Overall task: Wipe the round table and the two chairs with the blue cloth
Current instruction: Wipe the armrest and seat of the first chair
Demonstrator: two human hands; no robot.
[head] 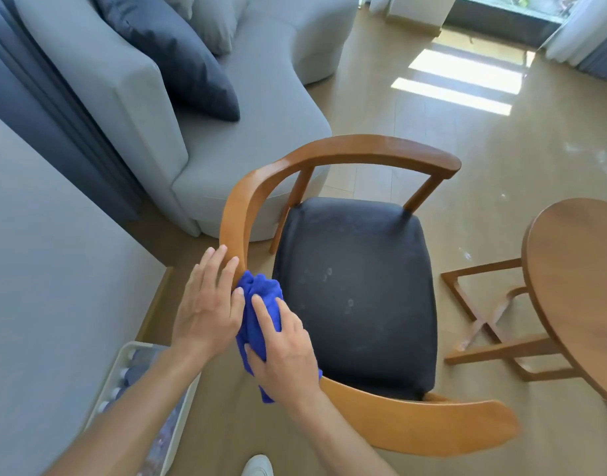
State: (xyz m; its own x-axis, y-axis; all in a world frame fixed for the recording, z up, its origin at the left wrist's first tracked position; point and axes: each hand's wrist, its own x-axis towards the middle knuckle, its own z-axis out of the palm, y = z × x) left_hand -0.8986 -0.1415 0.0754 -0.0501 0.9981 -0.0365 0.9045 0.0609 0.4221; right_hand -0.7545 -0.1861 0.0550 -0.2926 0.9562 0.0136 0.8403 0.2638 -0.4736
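Pressing cloth (pixel 260 304) on chair (pixel 357 290) rail: right hand (pixel 284 352) gripping it; left hand (pixel 209 304) flat, fingers straight, alongside.

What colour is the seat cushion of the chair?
The seat cushion is black with faint pale smudges, seen in the head view.

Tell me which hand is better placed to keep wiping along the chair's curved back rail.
Right, probably. The right hand grips the blue cloth on the back rail; the left hand lies open on bare wood beside it.
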